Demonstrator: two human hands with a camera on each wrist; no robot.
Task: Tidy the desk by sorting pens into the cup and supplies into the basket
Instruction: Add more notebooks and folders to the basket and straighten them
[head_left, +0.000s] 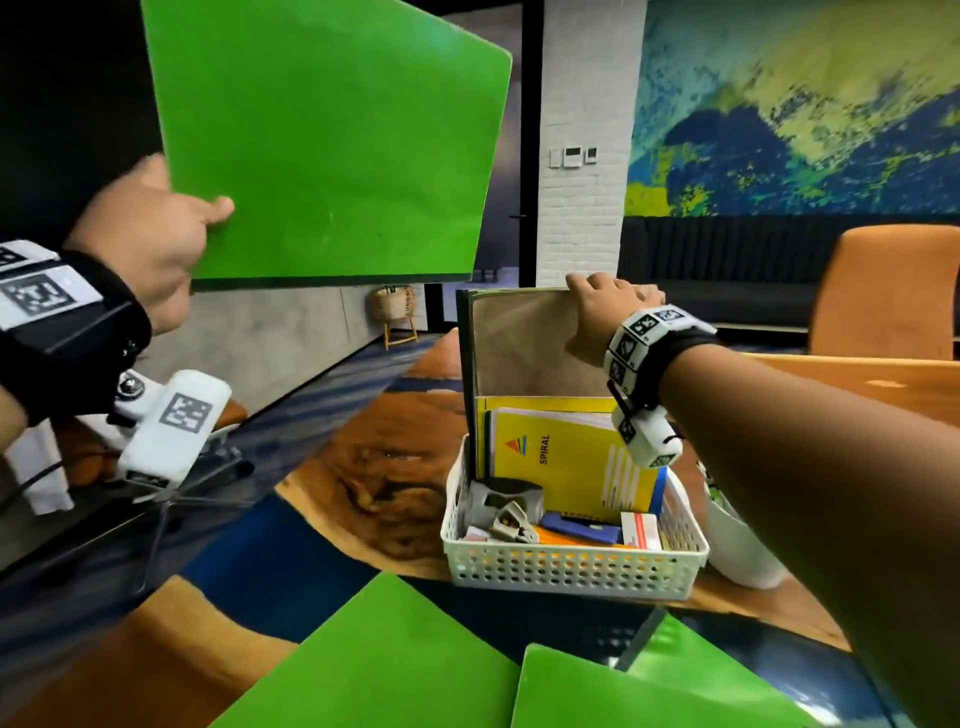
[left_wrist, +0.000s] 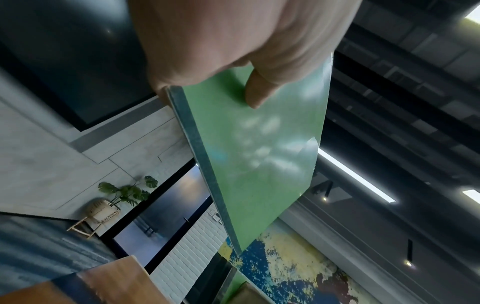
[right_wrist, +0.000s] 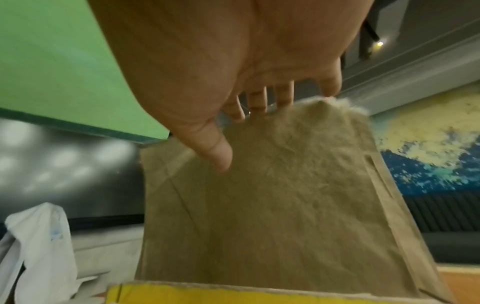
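The basket (head_left: 571, 566) is sitting on the bench (head_left: 374, 499), holding a yellow notebook (head_left: 566, 457) upright. Behind it, the brown envelope (head_left: 524, 338) is standing upright, right hand (head_left: 608, 306) fingers (right_wrist: 257, 100) curling over its top edge. Left of the basket, raised, the left hand (head_left: 150, 234) is pinching the green folder (head_left: 332, 135), thumb on its face.

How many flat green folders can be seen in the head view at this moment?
3. One flat green folder is held up by the left hand; a second green folder and a third green folder lie on the desk at the bottom. Others may sit hidden in the white perforated basket.
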